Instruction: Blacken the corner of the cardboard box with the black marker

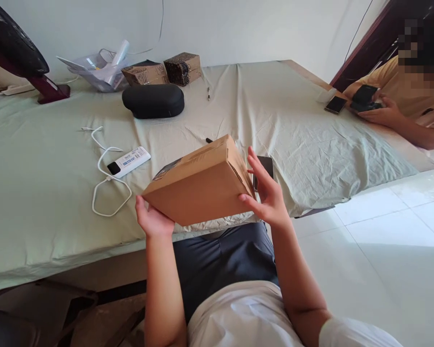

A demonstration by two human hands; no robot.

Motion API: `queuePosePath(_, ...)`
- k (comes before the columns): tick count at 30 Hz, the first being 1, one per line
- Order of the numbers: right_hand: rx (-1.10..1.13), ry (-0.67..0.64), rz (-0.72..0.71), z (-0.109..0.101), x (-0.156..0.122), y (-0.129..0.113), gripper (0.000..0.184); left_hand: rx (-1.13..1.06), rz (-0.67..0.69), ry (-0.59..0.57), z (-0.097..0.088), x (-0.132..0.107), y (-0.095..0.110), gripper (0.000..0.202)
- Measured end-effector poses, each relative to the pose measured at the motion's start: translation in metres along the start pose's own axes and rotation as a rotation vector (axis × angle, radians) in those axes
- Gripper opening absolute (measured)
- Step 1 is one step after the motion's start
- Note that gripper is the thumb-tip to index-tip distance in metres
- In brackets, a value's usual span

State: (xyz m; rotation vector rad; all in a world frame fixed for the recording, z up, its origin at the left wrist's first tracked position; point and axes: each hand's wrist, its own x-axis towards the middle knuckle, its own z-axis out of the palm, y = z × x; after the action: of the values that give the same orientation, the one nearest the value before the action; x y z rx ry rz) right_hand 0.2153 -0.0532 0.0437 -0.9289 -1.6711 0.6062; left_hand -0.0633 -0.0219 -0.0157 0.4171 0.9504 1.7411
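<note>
A closed brown cardboard box [198, 188] is held tilted above the front edge of the table, its right end higher than its left. My left hand [154, 219] cups the lower left corner from below, with most of its fingers hidden under the box. At the right end, my right hand [267, 197] has its thumb against the lower front edge and its fingers spread along the end face. A dark phone [265, 171] lies on the table behind my right hand, partly covered by it. Tape and a dark printed patch show on the box's upper side.
On the green-grey tablecloth [68, 202] lie a white power bank [129, 161] with a white cable and a black case [153, 101]. Two small cartons [183, 69], a plastic basket [104, 72] and a fan [14, 43] stand behind. Another person [390, 108] sits at right, near a second phone [335, 104].
</note>
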Motion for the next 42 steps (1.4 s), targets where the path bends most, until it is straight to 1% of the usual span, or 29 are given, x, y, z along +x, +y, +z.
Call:
queuePosePath(2, -0.088, 0.049, 0.017, 0.005, 0.007, -0.007, 0.088, -0.057, -0.055, 0.024, 0.002, 0.0, -0.003, 0.058)
queuePosePath(4, -0.15, 0.075, 0.048, 0.008, 0.015, -0.011, 0.089, -0.097, -0.114, 0.052, 0.007, -0.002, -0.005, 0.059)
queuePosePath(7, -0.148, 0.121, 0.022, 0.01, 0.029, -0.015, 0.091, -0.143, -0.194, 0.096, 0.012, -0.003, -0.006, 0.06)
queuePosePath(10, -0.119, 0.18, -0.028, 0.015, 0.039, -0.019, 0.101, -0.201, -0.203, 0.066, 0.013, -0.002, -0.01, 0.046)
queuePosePath(12, -0.107, 0.263, 0.048, 0.02, 0.041, -0.022, 0.102, -0.25, -0.194, 0.031, 0.013, -0.002, -0.019, 0.04)
queuePosePath(14, -0.056, 0.291, 0.156, 0.026, 0.04, -0.023, 0.098, -0.282, -0.195, 0.02, 0.014, -0.003, -0.03, 0.037)
queuePosePath(15, -0.008, 0.258, 0.179, 0.028, 0.038, -0.024, 0.1, -0.291, -0.199, 0.028, 0.015, -0.005, -0.036, 0.034)
queuePosePath(16, 0.048, 0.193, 0.172, 0.029, 0.036, -0.024, 0.107, -0.301, -0.205, 0.04, 0.016, -0.007, -0.042, 0.032)
queuePosePath(19, 0.15, -0.027, 0.076, 0.027, 0.033, -0.026, 0.142, -0.376, -0.217, 0.038, 0.02, -0.015, -0.054, 0.029)
queuePosePath(20, 0.145, -0.07, 0.06, 0.025, 0.032, -0.026, 0.149, -0.393, -0.218, 0.021, 0.022, -0.017, -0.057, 0.03)
queuePosePath(22, 0.109, -0.098, 0.045, 0.021, 0.032, -0.027, 0.154, -0.395, -0.224, -0.011, 0.023, -0.021, -0.058, 0.03)
queuePosePath(27, 0.092, -0.071, -0.03, 0.013, 0.03, -0.024, 0.136, -0.402, -0.22, -0.035, 0.025, -0.025, -0.057, 0.033)
queuePosePath(30, 0.099, -0.06, -0.068, 0.01, 0.028, -0.021, 0.127, -0.358, -0.189, -0.082, 0.025, -0.023, -0.059, 0.034)
queuePosePath(33, 0.078, -0.049, -0.05, 0.006, 0.025, -0.022, 0.115, -0.307, -0.162, -0.077, 0.024, -0.02, -0.063, 0.032)
queuePosePath(35, 0.063, -0.045, -0.018, 0.003, 0.025, -0.026, 0.101, -0.312, -0.167, -0.032, 0.023, -0.018, -0.065, 0.031)
queuePosePath(37, 0.048, -0.05, -0.008, -0.001, 0.026, -0.031, 0.085, -0.326, -0.171, -0.011, 0.022, -0.014, -0.067, 0.031)
queuePosePath(40, 0.0, -0.029, 0.003, -0.008, 0.025, -0.039, 0.056, -0.288, -0.176, -0.056, 0.016, -0.005, -0.069, 0.032)
queuePosePath(42, -0.041, -0.008, 0.042, -0.011, 0.024, -0.041, 0.045, -0.236, -0.186, -0.084, 0.01, 0.002, -0.067, 0.034)
